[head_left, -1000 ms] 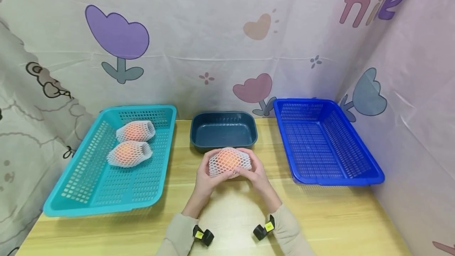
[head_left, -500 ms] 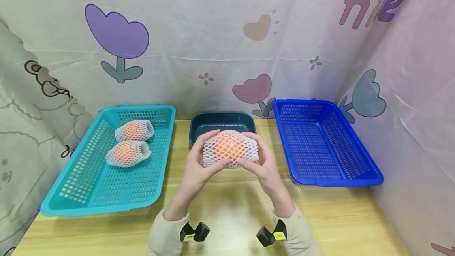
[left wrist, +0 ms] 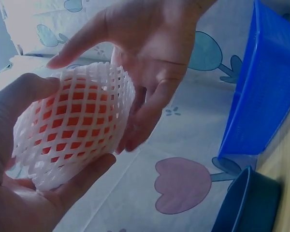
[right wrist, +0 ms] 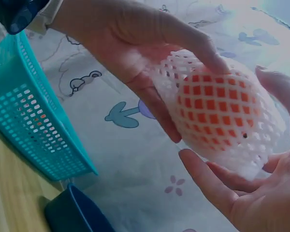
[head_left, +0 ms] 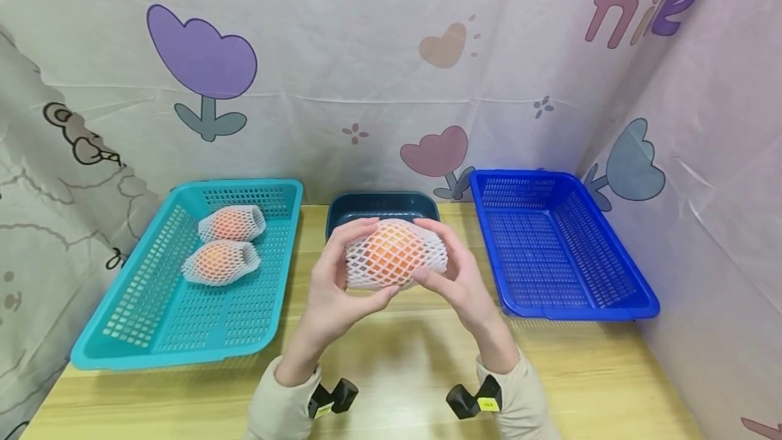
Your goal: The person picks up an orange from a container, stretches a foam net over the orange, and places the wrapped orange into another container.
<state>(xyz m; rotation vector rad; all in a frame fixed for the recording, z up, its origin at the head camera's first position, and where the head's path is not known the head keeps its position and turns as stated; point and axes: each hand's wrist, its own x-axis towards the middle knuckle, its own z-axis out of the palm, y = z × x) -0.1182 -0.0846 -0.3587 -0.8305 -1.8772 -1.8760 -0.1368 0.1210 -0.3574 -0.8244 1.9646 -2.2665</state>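
An orange-red round fruit (head_left: 397,253) in a white foam net sleeve is held up between my two hands, in front of the dark teal basin (head_left: 383,204). My left hand (head_left: 330,294) grips its left side, fingers at the top and thumb low down. On the other side my right hand (head_left: 467,284) grips it, the thumb lying on the netting. The left wrist view has the netted fruit (left wrist: 75,121) between thumb and fingers. In the right wrist view, the fruit's (right wrist: 220,108) orange-red surface shows through the mesh.
A turquoise basket (head_left: 204,324) at the left holds two more netted fruits (head_left: 221,263). On the right stands a blue basket (head_left: 525,257) with nothing in it. A printed curtain (head_left: 348,32) hangs behind the wooden table (head_left: 391,386).
Both hands have raised the netted fruit off the table area and brought it nearer the head camera, so it now covers the basin's front. The hands have spread slightly apart around it.
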